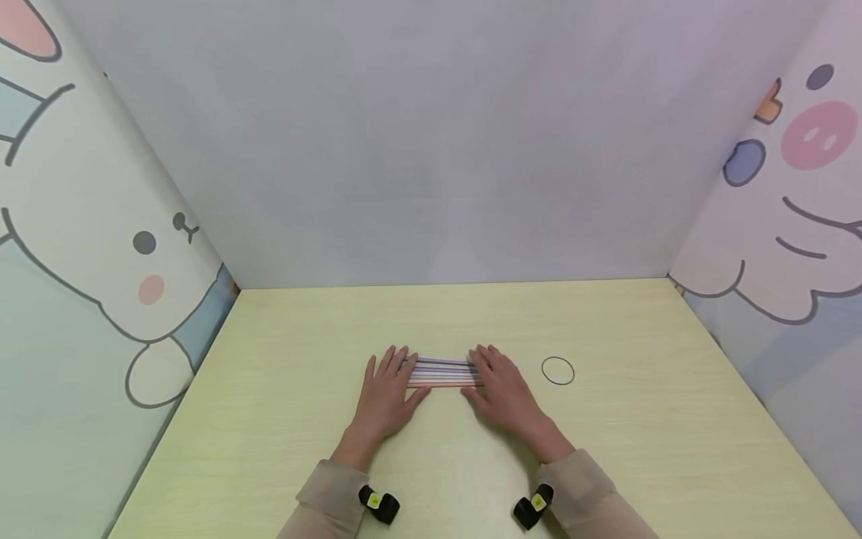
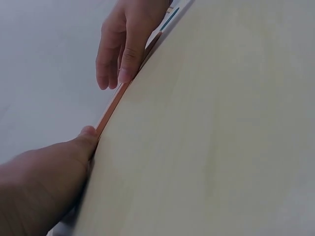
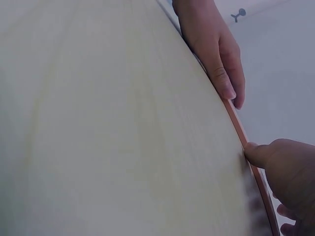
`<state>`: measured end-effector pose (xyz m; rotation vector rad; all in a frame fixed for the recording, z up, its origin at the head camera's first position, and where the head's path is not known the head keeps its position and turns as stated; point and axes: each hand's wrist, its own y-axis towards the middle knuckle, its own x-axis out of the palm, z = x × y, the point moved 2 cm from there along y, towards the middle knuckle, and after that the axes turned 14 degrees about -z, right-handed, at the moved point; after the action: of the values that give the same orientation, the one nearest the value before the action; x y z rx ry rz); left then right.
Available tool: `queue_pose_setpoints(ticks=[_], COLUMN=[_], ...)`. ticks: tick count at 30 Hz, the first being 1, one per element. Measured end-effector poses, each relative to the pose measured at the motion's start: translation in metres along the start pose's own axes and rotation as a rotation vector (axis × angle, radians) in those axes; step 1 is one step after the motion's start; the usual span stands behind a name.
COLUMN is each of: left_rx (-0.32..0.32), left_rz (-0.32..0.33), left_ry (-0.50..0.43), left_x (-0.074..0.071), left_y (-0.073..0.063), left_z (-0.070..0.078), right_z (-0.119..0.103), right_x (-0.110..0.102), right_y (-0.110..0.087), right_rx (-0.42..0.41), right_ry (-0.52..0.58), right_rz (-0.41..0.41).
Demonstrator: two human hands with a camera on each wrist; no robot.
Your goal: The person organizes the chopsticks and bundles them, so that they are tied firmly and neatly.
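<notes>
Several thin, straight sticks [image 1: 444,373], purple, white and orange, perhaps pencils, lie side by side across the table. My left hand [image 1: 387,397] rests over their left ends, fingers extended and spread. Over the right ends lies my right hand [image 1: 505,393], its fingers likewise fairly straight. Both thumbs are at the near side of the row. In the left wrist view the nearest, orange stick [image 2: 112,109] runs between the two hands. The right wrist view shows my right thumb touching that orange stick [image 3: 237,122]. The stick ends are partly hidden beneath the fingers.
A thin black ring [image 1: 560,385], like a hair tie or rubber band, lies on the table to the right of my right hand. The pale wooden table [image 1: 444,322] meets a grey wall [image 1: 438,150] behind. Cartoon-printed panels flank both sides.
</notes>
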<state>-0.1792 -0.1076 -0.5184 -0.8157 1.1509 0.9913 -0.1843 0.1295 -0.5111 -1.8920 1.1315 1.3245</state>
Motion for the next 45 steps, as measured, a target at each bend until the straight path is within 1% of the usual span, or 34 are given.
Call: queue_pose_setpoints(ticks=[4, 8, 10, 15, 17, 23, 27, 32, 35, 42, 45], left_rx=[-0.002, 0.002, 0.008, 0.026, 0.035, 0.046, 0.049, 0.061, 0.066, 0.078, 0.095], left_rz=[0.0, 0.009, 0.022, 0.056, 0.072, 0.086, 0.079, 0.063, 0.065, 0.09, 0.116], left_ry=[0.022, 0.037, 0.04, 0.042, 0.039, 0.035, 0.032, -0.018, -0.042, -0.062, -0.065], left_x=[0.0013, 0.0011, 0.0006, -0.0008, -0.0012, -0.0027, -0.0047, -0.0059, -0.0066, -0.0073, -0.0067], left_y=[0.0004, 0.0005, 0.0007, 0.0019, 0.0024, 0.0032, 0.0026, 0.0007, 0.0008, 0.004, 0.0044], left_z=[0.0, 0.0006, 0.0009, 0.0014, 0.0013, 0.0014, 0.0019, 0.0025, 0.0034, 0.0035, 0.0025], right_z=[0.0002, -0.0004, -0.0008, -0.0009, -0.0005, 0.0003, -0.0003, -0.0009, -0.001, -0.0014, -0.0016], right_x=[0.0007, 0.0009, 0.0005, -0.001, -0.0012, -0.0008, -0.0019, -0.0029, -0.0028, -0.0042, -0.0051], right_y=[-0.0004, -0.0008, -0.0002, 0.0027, 0.0037, 0.0052, 0.005, 0.0044, 0.005, 0.0067, 0.0071], right_rx=[-0.003, -0.029, -0.052, -0.115, -0.127, -0.123, -0.139, -0.136, -0.131, -0.141, -0.154], right_ry=[-0.005, -0.021, -0.031, -0.043, -0.043, -0.034, -0.025, -0.027, -0.037, -0.009, -0.01], right_rz=[-0.008, 0.006, 0.03, 0.122, 0.138, 0.101, 0.105, 0.09, 0.081, 0.056, 0.064])
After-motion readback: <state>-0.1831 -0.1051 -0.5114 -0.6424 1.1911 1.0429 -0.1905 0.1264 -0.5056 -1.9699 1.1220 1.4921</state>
